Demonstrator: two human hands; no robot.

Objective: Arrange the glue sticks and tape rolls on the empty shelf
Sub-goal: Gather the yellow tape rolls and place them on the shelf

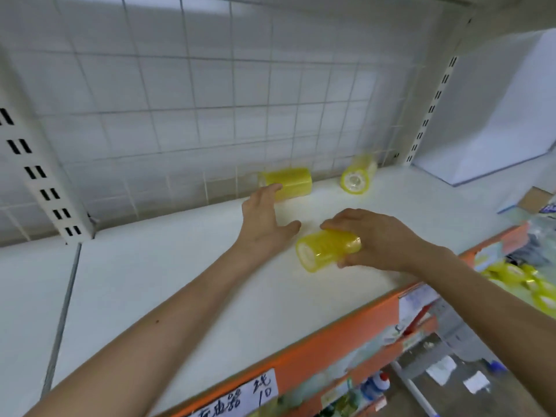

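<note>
Three yellow packs of stacked tape rolls lie on their sides on the white shelf [180,281]. My right hand [373,239] grips the nearest tape pack [326,249] near the shelf's front edge. My left hand [264,218] is stretched out flat, and its fingertips touch a second tape pack [293,182] lying against the wire grid at the back. The third tape pack [356,179] rests further right at the back, with its round end facing me. No glue sticks are visible on the shelf.
A white wire grid [195,100] backs the shelf, with slotted uprights [39,173] at left and right. An orange price rail [316,353] runs along the front edge. More yellow tape rolls [529,284] and packaged goods sit at the right. Lower shelves hold small items.
</note>
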